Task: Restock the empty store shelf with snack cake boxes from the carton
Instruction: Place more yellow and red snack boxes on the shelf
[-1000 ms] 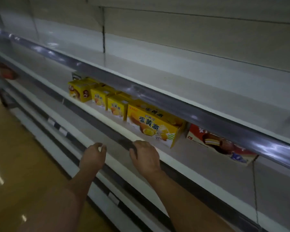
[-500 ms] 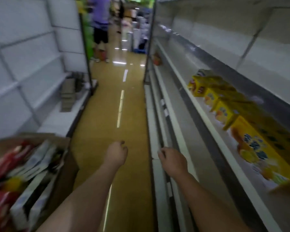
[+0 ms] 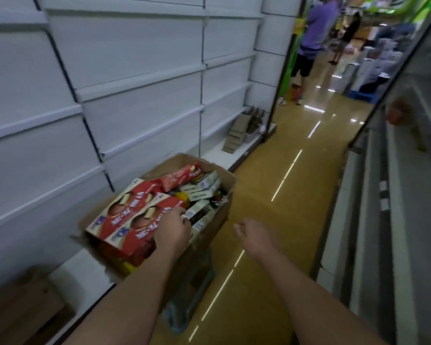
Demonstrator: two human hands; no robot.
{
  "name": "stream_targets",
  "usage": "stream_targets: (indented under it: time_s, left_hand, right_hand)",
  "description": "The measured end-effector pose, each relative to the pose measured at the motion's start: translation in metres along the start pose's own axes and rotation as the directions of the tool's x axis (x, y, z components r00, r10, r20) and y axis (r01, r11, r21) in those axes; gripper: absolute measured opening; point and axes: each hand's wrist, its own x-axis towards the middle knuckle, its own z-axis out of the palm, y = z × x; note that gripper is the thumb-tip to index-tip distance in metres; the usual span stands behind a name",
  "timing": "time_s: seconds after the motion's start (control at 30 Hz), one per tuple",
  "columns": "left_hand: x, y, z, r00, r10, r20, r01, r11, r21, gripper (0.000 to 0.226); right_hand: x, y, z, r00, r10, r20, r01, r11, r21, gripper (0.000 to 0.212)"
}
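a single head-worn view looks forward and down along the aisle floor (image 3: 271, 175) — close over the carton (image 3: 224, 180) at left, shelving (image 3: 393, 220) running off along the right edge.

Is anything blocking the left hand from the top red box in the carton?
No. The left hand already rests on the near red box, which lies on top of the carton with nothing over it. The right hand hangs apart, above the floor.

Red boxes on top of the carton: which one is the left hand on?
The nearer of the two flat red-and-white boxes: the left hand rests on its right edge. The twin box beside it lies farther left, untouched.
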Motion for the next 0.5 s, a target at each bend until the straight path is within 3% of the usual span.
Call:
stream_targets:
  time_s: [0.23,0.37,0.5]
  left_hand:
    - [0.032,-0.083,-0.048,0.985,-0.171,-0.036,0.171,0.985,0.012,0.029]
    - [0.055,-0.135,-0.064,0.987,-0.156,0.034,0.154,0.987,0.054,0.036]
    - [0.078,-0.169,-0.064,0.964,-0.179,0.196,0.160,0.981,0.108,0.047]
  right_hand:
    - [0.031,-0.096,0.026,0.997,-0.073,0.010,0.073,0.997,0.008,0.039]
    - [0.046,-0.144,0.061,0.999,0.002,0.033,-0.006,0.994,0.112,0.039]
    - [0.057,-0.180,0.094,0.988,0.087,0.128,-0.105,0.985,0.137,0.043]
